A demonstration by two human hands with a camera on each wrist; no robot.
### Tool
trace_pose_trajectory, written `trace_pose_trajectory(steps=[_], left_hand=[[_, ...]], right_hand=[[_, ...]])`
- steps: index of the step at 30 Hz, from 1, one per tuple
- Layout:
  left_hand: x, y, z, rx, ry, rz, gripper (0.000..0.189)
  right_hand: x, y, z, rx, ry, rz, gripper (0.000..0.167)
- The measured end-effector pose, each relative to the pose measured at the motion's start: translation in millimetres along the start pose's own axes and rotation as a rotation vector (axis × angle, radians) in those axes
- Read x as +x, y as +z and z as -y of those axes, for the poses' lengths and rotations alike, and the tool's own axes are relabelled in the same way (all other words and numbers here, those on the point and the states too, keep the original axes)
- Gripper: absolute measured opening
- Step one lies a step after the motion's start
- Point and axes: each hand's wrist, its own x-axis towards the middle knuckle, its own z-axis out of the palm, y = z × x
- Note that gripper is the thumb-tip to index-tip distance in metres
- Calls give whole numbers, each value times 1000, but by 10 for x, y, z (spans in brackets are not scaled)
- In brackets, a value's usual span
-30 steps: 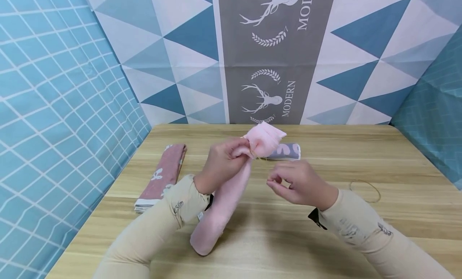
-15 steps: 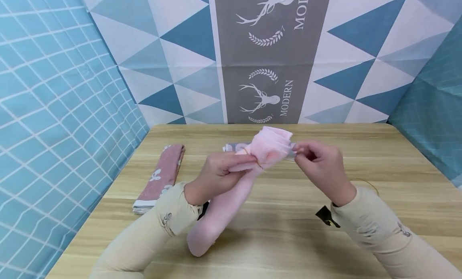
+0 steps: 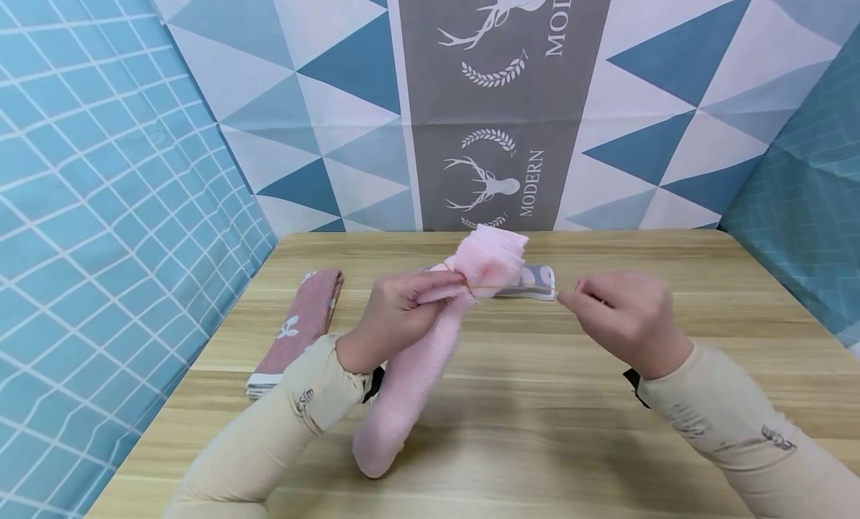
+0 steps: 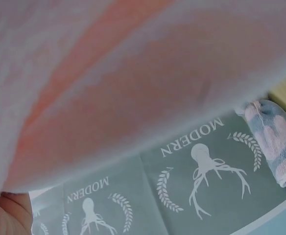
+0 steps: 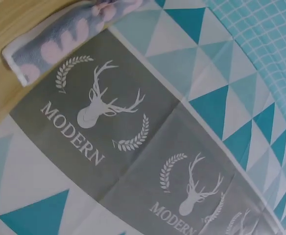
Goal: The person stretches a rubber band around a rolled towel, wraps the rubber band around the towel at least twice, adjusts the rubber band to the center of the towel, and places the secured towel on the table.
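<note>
My left hand (image 3: pixel 403 314) grips a rolled pink towel (image 3: pixel 416 392) near its upper end, thumb and fingers around it. The towel slants down toward me, its folded end bunched above my fingers. A thin yellowish rubber band (image 3: pixel 507 286) loops around the towel at the grip and stretches out to the right. My right hand (image 3: pixel 625 314) pinches the far end of that band, apart from the towel. In the left wrist view the pink towel (image 4: pixel 148 88) fills the upper part, with a bit of my left hand (image 4: pixel 11 215) at the lower left corner.
A folded dusty-red towel (image 3: pixel 298 325) with white figures lies on the wooden table (image 3: pixel 537 444) at left. Behind the pink towel lies a rolled grey-blue towel (image 3: pixel 537 280) with pale patches, also seen in the right wrist view. A patterned curtain (image 3: pixel 497 93) stands behind the table.
My right hand went up to the towel's folded end, then drew away rightward, pulling the band taut. The loose band on the table at right is now hidden behind my right arm.
</note>
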Motion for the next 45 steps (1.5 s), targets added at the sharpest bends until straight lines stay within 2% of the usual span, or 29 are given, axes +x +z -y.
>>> trace_pose_trajectory(steps=[3, 7, 9, 11, 13, 15, 17, 21, 24, 29, 32, 36, 40, 45], left_hand=[[-5, -12, 9, 18, 7, 10, 21], [-2, -3, 20, 39, 10, 20, 20], [0, 16, 24, 44, 11, 27, 20], [6, 39, 14, 27, 12, 33, 20], [10, 69, -2, 15, 18, 45, 20], [18, 96, -25, 22, 17, 64, 20], [21, 122, -29, 44, 5, 76, 19], [22, 132, -6, 113, -65, 64, 20], [31, 124, 18, 143, -104, 38, 19], [59, 142, 52, 184, -84, 6, 17], [80, 174, 52, 207, -55, 30, 16], [99, 225, 36, 290, -8, 124, 14], [101, 257, 12, 380, 41, 238, 12], [80, 256, -26, 414, 88, 403, 19]], right_hand=[[-13, -39, -8, -133, 62, 83, 33], [1, -50, 9, -339, 178, 240, 27], [13, -23, 21, -435, 201, 323, 34], [30, 22, 16, -519, 207, 405, 32], [37, 65, -1, -592, 217, 488, 44], [46, 101, -28, -631, 235, 555, 68], [49, 129, -42, -625, 260, 585, 73], [39, 174, -13, -562, 252, 505, 59], [17, 193, 28, -543, 237, 393, 75], [-30, 230, 90, -495, 197, 218, 68], [-61, 255, 122, -453, 134, 156, 61], [-69, 273, 136, -382, 52, 150, 56], [-32, 275, 115, -338, 43, 228, 62], [-20, 263, 92, -308, 52, 335, 74]])
